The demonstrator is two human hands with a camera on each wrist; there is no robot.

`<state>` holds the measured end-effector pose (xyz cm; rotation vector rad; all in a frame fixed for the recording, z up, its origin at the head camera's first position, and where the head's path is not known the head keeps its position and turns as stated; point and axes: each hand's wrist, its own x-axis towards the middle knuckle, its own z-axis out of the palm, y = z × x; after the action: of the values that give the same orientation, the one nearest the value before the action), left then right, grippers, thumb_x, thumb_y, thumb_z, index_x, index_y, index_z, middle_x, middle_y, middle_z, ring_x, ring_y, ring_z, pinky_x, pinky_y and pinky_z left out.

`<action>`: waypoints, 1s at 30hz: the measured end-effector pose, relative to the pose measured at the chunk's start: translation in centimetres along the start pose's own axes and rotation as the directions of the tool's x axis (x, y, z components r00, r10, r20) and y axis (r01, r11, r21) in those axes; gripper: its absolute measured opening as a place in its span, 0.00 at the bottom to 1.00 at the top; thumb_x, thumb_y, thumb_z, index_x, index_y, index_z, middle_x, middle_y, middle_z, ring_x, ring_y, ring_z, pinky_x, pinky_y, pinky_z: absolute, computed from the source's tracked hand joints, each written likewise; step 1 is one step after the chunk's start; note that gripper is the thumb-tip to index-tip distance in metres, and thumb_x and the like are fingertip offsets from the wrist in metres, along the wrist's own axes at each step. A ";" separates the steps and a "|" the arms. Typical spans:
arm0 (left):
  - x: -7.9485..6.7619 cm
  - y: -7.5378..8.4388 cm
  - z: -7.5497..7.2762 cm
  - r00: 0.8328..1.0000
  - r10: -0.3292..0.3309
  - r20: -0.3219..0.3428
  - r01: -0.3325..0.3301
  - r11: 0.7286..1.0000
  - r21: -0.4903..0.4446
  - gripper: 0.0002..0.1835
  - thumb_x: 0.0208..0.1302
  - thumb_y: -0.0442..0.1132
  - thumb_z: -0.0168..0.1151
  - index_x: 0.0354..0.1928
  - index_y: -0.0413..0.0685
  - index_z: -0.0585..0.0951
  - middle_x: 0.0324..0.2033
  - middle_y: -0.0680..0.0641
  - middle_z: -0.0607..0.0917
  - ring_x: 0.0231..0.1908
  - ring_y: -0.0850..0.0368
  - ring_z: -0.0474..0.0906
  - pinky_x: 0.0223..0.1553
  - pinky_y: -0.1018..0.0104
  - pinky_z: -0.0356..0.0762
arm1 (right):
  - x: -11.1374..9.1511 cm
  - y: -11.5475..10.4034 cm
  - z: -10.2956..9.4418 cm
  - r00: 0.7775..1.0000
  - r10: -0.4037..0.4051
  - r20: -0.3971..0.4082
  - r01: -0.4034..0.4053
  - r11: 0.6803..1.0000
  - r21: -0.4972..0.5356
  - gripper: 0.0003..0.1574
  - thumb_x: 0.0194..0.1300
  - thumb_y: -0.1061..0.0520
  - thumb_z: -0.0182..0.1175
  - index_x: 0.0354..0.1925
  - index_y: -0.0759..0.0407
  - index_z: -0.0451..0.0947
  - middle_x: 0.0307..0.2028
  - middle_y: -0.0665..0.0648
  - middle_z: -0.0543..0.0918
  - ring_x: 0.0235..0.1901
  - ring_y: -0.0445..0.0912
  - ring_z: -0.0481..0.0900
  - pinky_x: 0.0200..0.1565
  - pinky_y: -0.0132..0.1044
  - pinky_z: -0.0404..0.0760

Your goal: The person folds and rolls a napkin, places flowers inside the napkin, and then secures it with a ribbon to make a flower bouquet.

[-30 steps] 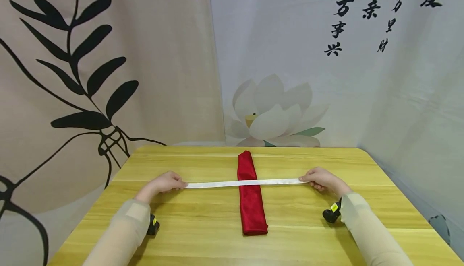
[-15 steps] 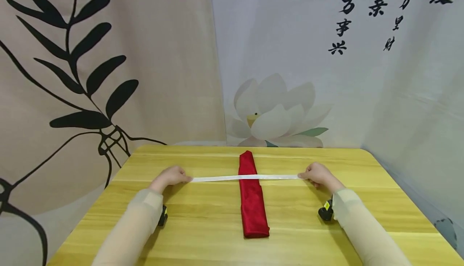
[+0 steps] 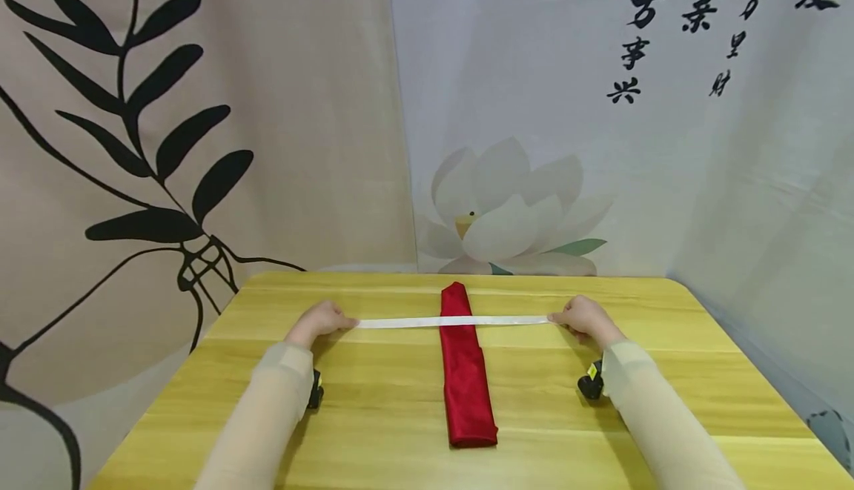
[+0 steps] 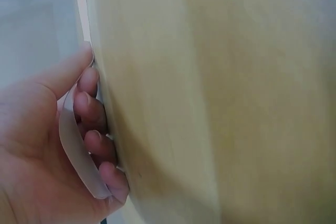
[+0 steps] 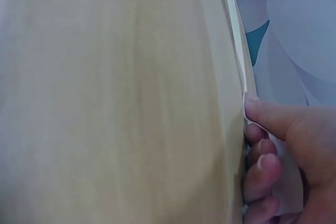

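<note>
A narrow white ribbon (image 3: 400, 322) is stretched straight between both hands, crossing over the upper part of a long folded red cloth (image 3: 469, 390). My left hand (image 3: 322, 322) pinches its left end between thumb and index finger. In the left wrist view, the tail of the ribbon (image 4: 79, 153) curves down inside the curled fingers (image 4: 94, 111) of that hand. On the right, my right hand (image 3: 582, 318) pinches the other end the same way. The right wrist view shows that hand's fingers (image 5: 262, 174) curled, with the ribbon's tail (image 5: 289, 177) behind them.
The yellow wooden table (image 3: 373, 416) spreads beneath everything, its far edge close to a printed cloth backdrop (image 3: 320, 141). Black wrist cameras (image 3: 590, 382) hang below both cream sleeves (image 3: 650, 397).
Both hands have moved away toward the table's far edge and a little closer together. The ribbon has travelled up along the red cloth, which stays in place.
</note>
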<state>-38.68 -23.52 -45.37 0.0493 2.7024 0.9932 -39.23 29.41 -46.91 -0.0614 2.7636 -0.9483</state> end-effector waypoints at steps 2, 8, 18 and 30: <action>0.0 -0.1 0.1 1.000 -0.019 -0.012 0.019 1.000 -0.007 0.28 0.63 0.49 0.66 0.12 0.54 0.60 0.11 0.56 0.58 0.13 0.62 0.51 0.17 0.69 0.55 | 0.3 -0.1 0.2 1.000 0.006 -0.006 -0.006 1.000 -0.002 0.29 0.65 0.45 0.63 0.13 0.53 0.66 0.08 0.49 0.65 0.08 0.42 0.62 0.19 0.36 0.71; 0.0 0.2 0.3 0.995 -0.075 -0.064 0.077 0.997 0.031 0.21 0.62 0.50 0.65 0.27 0.37 0.76 0.25 0.45 0.77 0.25 0.54 0.71 0.30 0.59 0.73 | 1.2 -0.3 0.4 1.000 0.010 -0.015 -0.010 1.000 -0.004 0.29 0.65 0.45 0.62 0.13 0.53 0.66 0.09 0.50 0.66 0.09 0.42 0.65 0.22 0.38 0.72; 1.5 1.4 0.8 0.986 -0.127 -0.104 0.129 0.992 0.005 0.24 0.62 0.51 0.65 0.15 0.51 0.66 0.15 0.52 0.66 0.20 0.55 0.64 0.27 0.60 0.67 | 1.8 -0.4 -0.2 0.996 0.012 -0.083 -0.018 0.998 -0.067 0.30 0.66 0.44 0.60 0.12 0.51 0.64 0.08 0.50 0.68 0.10 0.43 0.66 0.24 0.39 0.69; 1.1 2.6 0.6 0.977 -0.149 -0.153 0.160 0.985 0.066 0.20 0.62 0.53 0.63 0.25 0.43 0.79 0.27 0.48 0.76 0.31 0.51 0.70 0.37 0.56 0.70 | 2.4 -1.5 -0.3 0.992 0.046 -0.115 -0.058 0.993 -0.099 0.32 0.68 0.44 0.57 0.10 0.53 0.67 0.06 0.50 0.67 0.09 0.44 0.68 0.27 0.40 0.71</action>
<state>-39.77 -21.00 -44.39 -0.2254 2.8260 0.8781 -41.64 28.14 -46.25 0.0490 2.9003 -0.8202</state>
